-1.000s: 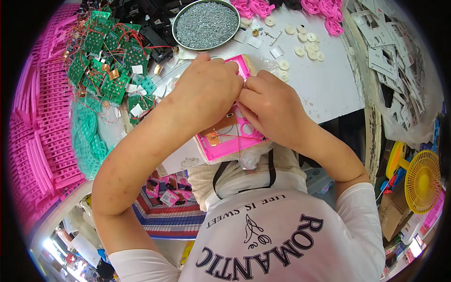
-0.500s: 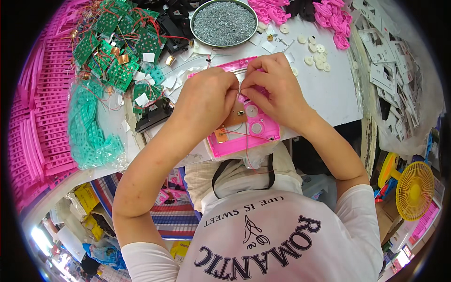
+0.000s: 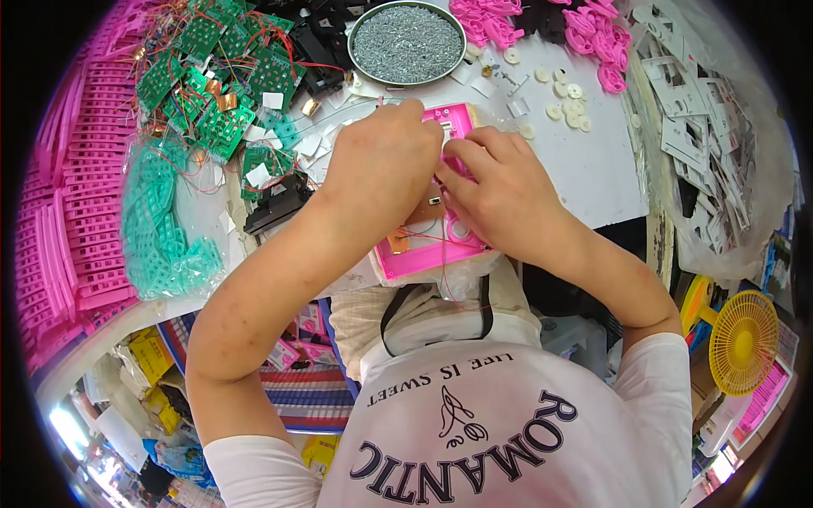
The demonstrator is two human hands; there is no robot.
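A pink plastic casing (image 3: 412,267) lies at the table's near edge, partly over my lap. Inside it sit a brown circuit board (image 3: 422,212), a copper-coloured piece (image 3: 398,243) and thin red wires, one hanging over the near edge. My left hand (image 3: 385,157) is closed above the casing's left half, back of the hand up, its fingertips mostly hidden. Close beside it, my right hand (image 3: 508,182) has thumb and fingers drawn together over the casing's middle. Whatever small part is between the fingers is hidden. The hands cover much of the interior.
Beyond the casing stands a round tin of screws (image 3: 408,46). Green circuit boards (image 3: 222,118) with wires pile up at the left, near bagged teal pads (image 3: 165,229) and stacked pink panels (image 3: 89,186). White discs (image 3: 572,110), pink parts (image 3: 584,34) and bagged white plates (image 3: 694,127) lie right.
My left hand has turned and shifted slightly away from me. My right hand has come nearer to me, uncovering the casing's far right corner and covering its round parts.
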